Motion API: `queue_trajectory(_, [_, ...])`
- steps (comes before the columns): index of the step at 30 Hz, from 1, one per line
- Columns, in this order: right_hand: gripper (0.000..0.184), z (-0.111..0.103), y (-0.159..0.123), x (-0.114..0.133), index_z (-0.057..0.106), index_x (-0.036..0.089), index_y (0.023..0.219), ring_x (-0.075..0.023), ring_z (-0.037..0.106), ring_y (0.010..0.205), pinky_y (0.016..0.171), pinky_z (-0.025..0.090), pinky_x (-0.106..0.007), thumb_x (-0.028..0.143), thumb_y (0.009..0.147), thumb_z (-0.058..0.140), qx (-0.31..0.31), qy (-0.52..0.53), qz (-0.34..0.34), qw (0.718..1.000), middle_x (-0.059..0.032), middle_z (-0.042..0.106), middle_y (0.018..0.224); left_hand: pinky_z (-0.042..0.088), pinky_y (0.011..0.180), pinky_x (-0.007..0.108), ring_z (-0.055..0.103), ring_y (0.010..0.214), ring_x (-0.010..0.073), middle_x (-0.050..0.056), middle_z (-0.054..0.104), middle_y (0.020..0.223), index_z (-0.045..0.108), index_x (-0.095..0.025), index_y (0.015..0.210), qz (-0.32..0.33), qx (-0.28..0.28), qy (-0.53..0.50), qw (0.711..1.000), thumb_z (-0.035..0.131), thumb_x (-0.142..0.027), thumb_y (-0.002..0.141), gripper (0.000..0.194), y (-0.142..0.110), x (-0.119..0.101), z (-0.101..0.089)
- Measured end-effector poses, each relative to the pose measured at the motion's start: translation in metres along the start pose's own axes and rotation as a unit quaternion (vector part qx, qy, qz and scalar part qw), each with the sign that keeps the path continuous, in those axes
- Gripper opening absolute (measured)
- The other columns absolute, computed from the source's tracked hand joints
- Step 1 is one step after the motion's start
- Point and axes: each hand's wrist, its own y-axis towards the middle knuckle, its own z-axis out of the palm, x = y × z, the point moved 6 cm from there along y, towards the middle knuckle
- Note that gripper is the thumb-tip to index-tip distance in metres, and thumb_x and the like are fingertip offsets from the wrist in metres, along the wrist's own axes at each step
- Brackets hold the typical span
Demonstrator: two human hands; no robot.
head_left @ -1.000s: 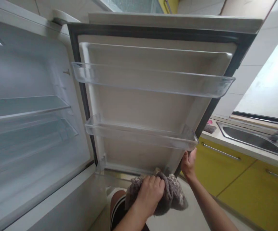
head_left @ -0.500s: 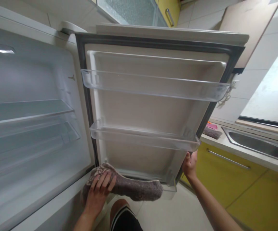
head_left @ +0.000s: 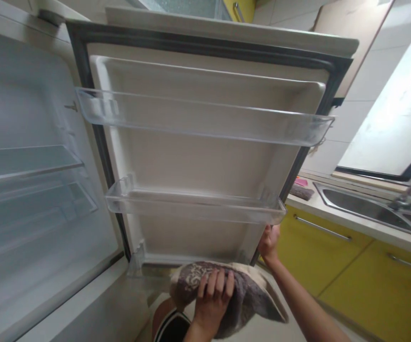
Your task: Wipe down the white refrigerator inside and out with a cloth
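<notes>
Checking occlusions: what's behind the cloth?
The bottom door shelf: its left end shows. The cloth, under the left hand, hides much of the rest; whether anything sits there can't be seen.

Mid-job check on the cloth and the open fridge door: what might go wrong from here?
1. The cloth spreads loosely beyond the left hand, so a fold might snag on the clear bottom bin and tug it.
2. The right hand is at the edge of the fridge door; if its hold slipped, the door might swing.
3. That hand is just under the middle bin's corner and could bump it.
</notes>
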Motion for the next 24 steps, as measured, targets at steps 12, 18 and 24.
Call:
queue_trajectory(12, [0.08,0.005,0.004,0.007,0.057,0.012,0.14,-0.0343,0.067,0.11,0.095,0.051,-0.048,0.078,0.099,0.037,-0.002,0.018,-0.006,1.0,-0.0199,0.068,0.126,0.058,0.093,0.044,0.075,0.104,0.0303,0.018,0.079,0.107,0.072,-0.011,0.122,-0.093,0.497,-0.149,0.85,0.064,-0.011,0.087,0.036,0.09,-0.045,0.02])
queue_trajectory(18, [0.08,0.0,0.006,0.014,0.055,0.012,0.141,-0.0328,0.067,0.103,0.091,0.052,-0.048,0.078,0.098,0.039,0.011,0.032,0.001,0.999,-0.0172,0.068,0.118,0.06,0.087,0.051,0.077,0.103,0.0407,0.025,0.08,0.106,0.081,-0.012,0.1,-0.073,0.568,-0.222,0.789,0.063,-0.018,0.077,0.031,0.104,-0.018,0.012])
queue_trajectory(24, [0.081,-0.008,0.0,0.018,0.055,0.011,0.14,-0.0336,0.064,0.107,0.093,0.051,-0.048,0.078,0.097,0.041,0.014,0.03,-0.004,0.999,-0.0167,0.067,0.117,0.059,0.081,0.046,0.078,0.087,0.0368,0.016,0.082,0.086,0.077,-0.022,0.068,-0.138,0.533,-0.306,0.777,0.067,-0.02,0.064,0.011,0.089,0.035,0.01])
